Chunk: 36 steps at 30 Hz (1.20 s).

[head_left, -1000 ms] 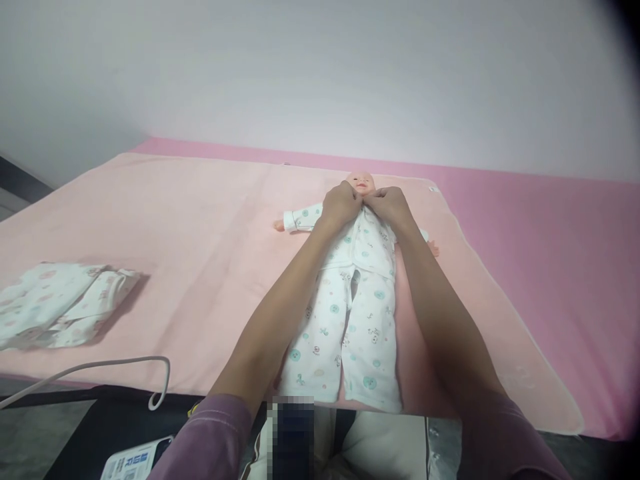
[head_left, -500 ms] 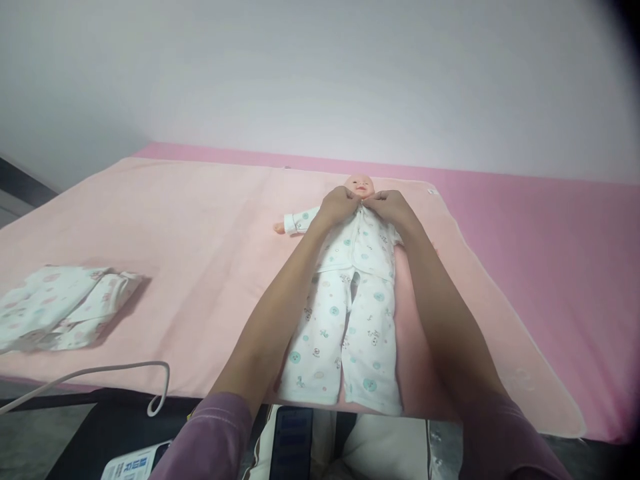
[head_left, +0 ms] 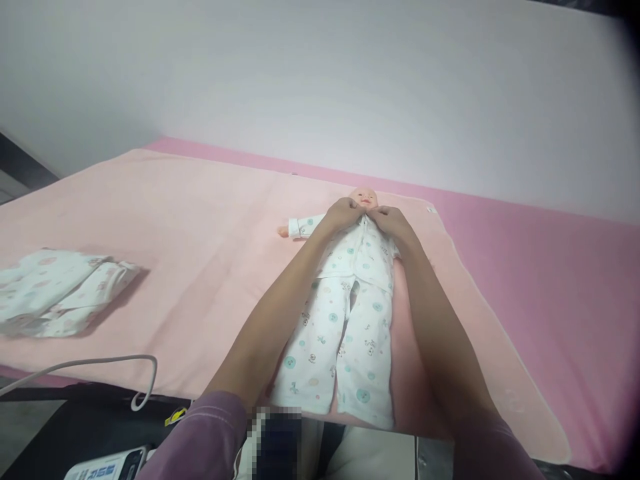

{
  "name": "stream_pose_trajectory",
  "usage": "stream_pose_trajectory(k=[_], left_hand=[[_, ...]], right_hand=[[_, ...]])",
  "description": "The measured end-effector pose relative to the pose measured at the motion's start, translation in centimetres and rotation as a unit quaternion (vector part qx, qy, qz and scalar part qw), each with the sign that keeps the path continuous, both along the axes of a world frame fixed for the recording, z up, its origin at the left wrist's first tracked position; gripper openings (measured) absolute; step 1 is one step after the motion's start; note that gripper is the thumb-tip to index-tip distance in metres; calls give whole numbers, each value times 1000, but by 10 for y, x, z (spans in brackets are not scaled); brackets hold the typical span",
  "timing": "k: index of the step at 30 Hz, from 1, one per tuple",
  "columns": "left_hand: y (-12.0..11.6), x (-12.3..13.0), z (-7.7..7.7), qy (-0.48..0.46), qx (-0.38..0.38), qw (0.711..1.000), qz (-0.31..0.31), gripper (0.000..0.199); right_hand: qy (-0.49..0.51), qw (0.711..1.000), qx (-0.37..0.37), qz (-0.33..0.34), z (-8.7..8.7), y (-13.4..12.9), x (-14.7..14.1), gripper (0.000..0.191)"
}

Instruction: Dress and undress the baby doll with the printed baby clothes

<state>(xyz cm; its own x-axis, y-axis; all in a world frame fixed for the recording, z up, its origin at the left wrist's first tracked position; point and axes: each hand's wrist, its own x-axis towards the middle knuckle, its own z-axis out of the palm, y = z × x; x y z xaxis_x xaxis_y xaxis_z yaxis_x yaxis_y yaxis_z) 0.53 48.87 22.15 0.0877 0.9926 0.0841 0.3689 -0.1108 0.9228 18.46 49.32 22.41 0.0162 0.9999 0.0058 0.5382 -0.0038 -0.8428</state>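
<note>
A baby doll [head_left: 367, 196] lies on its back, dressed in a white printed top [head_left: 350, 257] and matching white printed pants [head_left: 320, 343]. Just below the doll's chin, my left hand [head_left: 344, 215] pinches the neckline of the top from the left. My right hand [head_left: 393, 220] pinches the same neckline from the right, the fingertips of both hands close together. Whether a fastener sits between the fingers is too small to tell. The doll's arm on the left stretches out sideways in its sleeve; the other arm is mostly hidden behind my right forearm.
A pale pink mat [head_left: 200, 220] lies over a darker pink sheet [head_left: 525, 267]. Folded white printed clothes [head_left: 60, 290] rest at the left. A white cable [head_left: 100, 361] hangs over the front edge, near a phone-like device [head_left: 107, 465]. A wall [head_left: 320, 80] stands behind.
The camera view has tilted and shifted slightly. Both hands stay at the doll's neckline, their grip looking much the same.
</note>
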Motion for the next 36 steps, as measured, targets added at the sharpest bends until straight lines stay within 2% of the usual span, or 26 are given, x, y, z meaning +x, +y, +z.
stream_pose_trajectory(k=[5, 10, 14, 18, 21, 27, 32, 36], left_hand=[[4, 0, -3, 8, 25, 1000, 1, 29], [7, 0, -4, 54, 43, 997, 14, 17], [7, 2, -2, 87, 50, 995, 25, 10], [11, 3, -6, 70, 51, 996, 31, 12], [14, 2, -11, 48, 49, 997, 28, 13], [16, 6, -15, -10, 30, 999, 22, 19], [17, 7, -15, -16, 16, 999, 31, 15], [14, 4, -15, -19, 33, 999, 9, 18]], right_hand=[[10, 1000, 0, -6, -6, 4, -2, 19], [-3, 1000, 13, -9, -9, 8, -3, 17], [-51, 996, 67, -3, -8, 7, -4, 13], [-120, 984, 131, 28, -5, 3, -3, 8], [-141, 977, 152, 51, -1, 0, -2, 4], [-173, 972, 140, 69, 7, -8, -7, 6], [-137, 983, 109, 62, 12, -9, -8, 4], [-105, 990, 74, 51, 12, -6, -1, 8]])
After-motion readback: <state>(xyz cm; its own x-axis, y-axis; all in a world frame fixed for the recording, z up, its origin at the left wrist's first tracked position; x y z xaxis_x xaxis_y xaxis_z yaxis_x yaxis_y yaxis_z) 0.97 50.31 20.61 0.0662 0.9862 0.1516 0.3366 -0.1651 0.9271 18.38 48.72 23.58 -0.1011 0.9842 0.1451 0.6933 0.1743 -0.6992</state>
